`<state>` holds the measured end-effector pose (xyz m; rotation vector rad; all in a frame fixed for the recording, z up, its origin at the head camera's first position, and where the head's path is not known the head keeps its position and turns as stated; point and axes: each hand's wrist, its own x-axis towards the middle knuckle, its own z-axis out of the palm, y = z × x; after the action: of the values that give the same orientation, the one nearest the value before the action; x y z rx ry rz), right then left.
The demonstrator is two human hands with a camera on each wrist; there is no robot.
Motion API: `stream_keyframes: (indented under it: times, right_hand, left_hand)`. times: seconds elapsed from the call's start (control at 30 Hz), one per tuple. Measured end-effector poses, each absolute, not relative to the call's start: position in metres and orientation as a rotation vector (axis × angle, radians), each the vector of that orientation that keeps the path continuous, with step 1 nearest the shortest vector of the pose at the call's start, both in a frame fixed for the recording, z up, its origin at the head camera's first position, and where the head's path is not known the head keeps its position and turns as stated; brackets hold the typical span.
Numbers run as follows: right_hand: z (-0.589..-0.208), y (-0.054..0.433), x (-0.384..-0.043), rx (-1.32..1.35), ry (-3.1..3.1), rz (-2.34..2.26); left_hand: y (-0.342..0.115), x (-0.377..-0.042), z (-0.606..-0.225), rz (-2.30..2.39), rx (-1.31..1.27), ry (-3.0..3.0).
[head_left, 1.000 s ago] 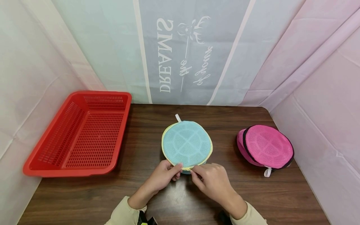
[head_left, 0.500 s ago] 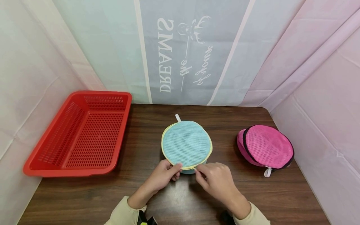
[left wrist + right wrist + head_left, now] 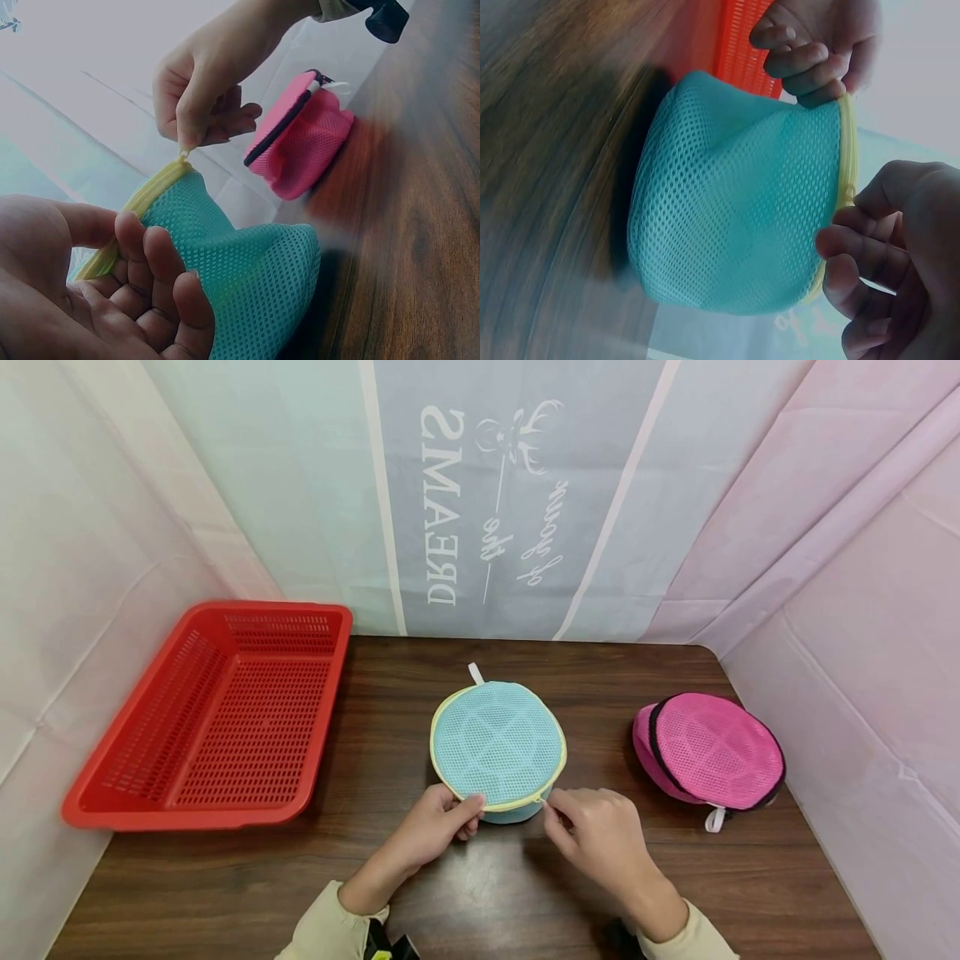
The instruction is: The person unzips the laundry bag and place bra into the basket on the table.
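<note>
A round light-blue mesh laundry bag point(image 3: 498, 743) with a yellow zipper rim stands upright on the table in the head view. My left hand point(image 3: 437, 827) pinches its yellow rim at the near left, thumb on top. At the near right, my right hand point(image 3: 600, 837) pinches the small zipper pull point(image 3: 184, 155) between thumb and forefinger. In the right wrist view the zipper point(image 3: 847, 150) runs between the two hands, and the mesh side bulges with a crease.
A red plastic basket point(image 3: 318, 743) with slotted walls stands at the left. To the right sits a pink mesh bag point(image 3: 716, 752) with a black zipper rim and a white loop. A printed curtain point(image 3: 517, 502) hangs behind the dark wooden table point(image 3: 480, 902).
My right hand has slid to the right along the near rim with the zipper pull. My left hand keeps its hold in the same place, and the bag has barely moved.
</note>
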<state>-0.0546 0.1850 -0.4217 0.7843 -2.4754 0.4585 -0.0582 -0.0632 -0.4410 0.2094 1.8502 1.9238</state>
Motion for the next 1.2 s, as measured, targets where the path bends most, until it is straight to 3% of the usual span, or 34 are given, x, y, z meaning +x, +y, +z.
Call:
stream_keyframes:
  times: [1.2]
  right_hand:
    - [-0.423,0.211,-0.078,0.543,-2.442,0.397]
  left_hand:
    - [-0.068,-0.058,-0.44,1.893,0.235,1.867]
